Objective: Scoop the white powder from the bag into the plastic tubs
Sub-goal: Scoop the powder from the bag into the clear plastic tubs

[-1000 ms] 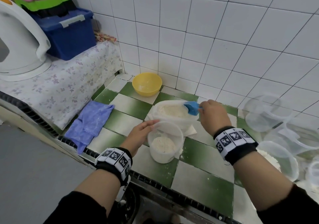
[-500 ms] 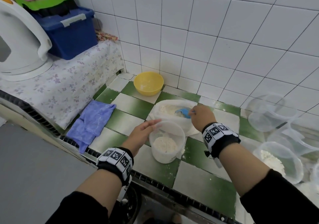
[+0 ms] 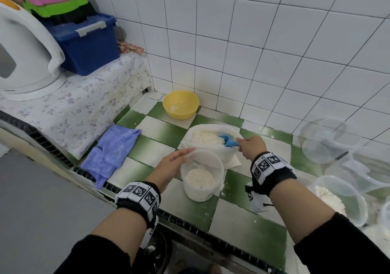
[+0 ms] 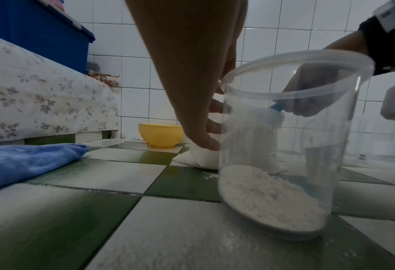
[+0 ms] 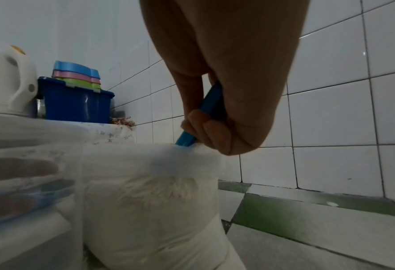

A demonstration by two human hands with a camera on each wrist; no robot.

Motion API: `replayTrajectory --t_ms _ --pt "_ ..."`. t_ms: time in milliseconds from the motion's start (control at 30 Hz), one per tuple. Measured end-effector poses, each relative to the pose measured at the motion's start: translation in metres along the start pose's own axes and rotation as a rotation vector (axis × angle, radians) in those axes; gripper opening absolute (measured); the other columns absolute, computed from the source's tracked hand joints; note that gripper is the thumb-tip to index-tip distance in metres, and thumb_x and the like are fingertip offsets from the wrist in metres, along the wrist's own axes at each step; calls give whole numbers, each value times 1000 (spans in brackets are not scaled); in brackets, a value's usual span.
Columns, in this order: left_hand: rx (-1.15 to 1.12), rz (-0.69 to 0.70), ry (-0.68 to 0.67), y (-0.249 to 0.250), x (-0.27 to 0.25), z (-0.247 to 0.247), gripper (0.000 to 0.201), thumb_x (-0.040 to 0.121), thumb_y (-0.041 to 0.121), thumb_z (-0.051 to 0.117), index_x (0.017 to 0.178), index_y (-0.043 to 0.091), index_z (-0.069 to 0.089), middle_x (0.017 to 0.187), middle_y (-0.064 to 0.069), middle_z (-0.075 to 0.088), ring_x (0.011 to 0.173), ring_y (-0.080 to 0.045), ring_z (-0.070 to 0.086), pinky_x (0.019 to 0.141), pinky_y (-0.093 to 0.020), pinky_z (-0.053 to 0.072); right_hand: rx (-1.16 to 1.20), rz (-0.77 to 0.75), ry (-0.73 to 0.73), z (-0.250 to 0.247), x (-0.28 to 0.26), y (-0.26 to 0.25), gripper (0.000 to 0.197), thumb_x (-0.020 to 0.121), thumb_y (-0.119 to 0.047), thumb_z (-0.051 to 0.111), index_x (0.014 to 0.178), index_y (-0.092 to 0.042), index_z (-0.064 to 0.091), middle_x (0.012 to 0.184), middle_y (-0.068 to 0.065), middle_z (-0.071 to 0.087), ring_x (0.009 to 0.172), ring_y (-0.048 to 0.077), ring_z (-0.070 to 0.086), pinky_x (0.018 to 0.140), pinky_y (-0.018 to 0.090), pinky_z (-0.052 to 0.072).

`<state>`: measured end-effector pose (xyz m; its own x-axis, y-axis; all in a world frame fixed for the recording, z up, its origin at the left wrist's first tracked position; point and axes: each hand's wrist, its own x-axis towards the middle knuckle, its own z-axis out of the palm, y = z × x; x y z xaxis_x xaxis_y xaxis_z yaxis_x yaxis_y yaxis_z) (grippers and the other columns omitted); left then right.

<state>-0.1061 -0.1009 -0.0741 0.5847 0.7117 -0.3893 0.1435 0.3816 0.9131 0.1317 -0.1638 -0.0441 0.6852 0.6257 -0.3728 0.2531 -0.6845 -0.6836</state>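
One bag [image 3: 207, 141], one scoop [image 3: 226, 140], five tubs [image 3: 202, 174].

My left hand [image 3: 168, 166] reaches forward with fingers nearly straight and flat against the tub [image 3: 202, 174], while my right hand [image 3: 251, 147], ahead and to its right, curls tightly round the scoop [image 3: 229, 141] handle, both forearms extended.

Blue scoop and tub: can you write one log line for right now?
step: scooping | right hand: grips blue scoop in bag | left hand: steadies tub | tub: partly filled
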Motion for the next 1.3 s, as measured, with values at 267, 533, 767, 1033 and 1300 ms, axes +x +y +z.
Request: replayTrajectory --t_ms 267,533,767,1033,1300 --pt "-47 27 19 -3 -1 4 30 88 30 65 117 25 71 119 -5 70 96 -18 67 71 -31 55 252 42 -17 -11 4 3 30 94 -23 55 66 -12 56 63 4 55 52 15 43 51 25 38" --pt "-94 47 53 -3 -7 11 39 80 34 67 117 22 69 117 -2 71 97 -15 67 77 -31 53 448 80 -66 -29 4 4 21 91 -17 59 76 -2 61 59 7 49 48 16 36 47 25 31" --pt "-129 49 93 -3 -10 17 54 67 41 70 117 20 69 119 -5 71 97 -18 66 84 -37 48 576 42 -161 -57 -13 -5 10 87 -8 61 83 0 62 57 7 46 48 14 34 47 22 27" --pt "-116 -7 130 -8 -9 19 24 97 21 56 118 19 67 101 1 73 75 -5 68 61 -19 55 208 -201 -365 -53 -37 -13 17 86 -11 63 80 5 66 53 7 51 46 16 36 45 24 28" --pt "-65 18 157 -12 -8 18 27 100 17 52 123 16 66 111 -5 71 80 -10 68 66 -23 57 -390 -659 -292 -21 -61 -4 17 92 -16 54 97 -15 70 88 -5 54 80 9 48 62 15 34"
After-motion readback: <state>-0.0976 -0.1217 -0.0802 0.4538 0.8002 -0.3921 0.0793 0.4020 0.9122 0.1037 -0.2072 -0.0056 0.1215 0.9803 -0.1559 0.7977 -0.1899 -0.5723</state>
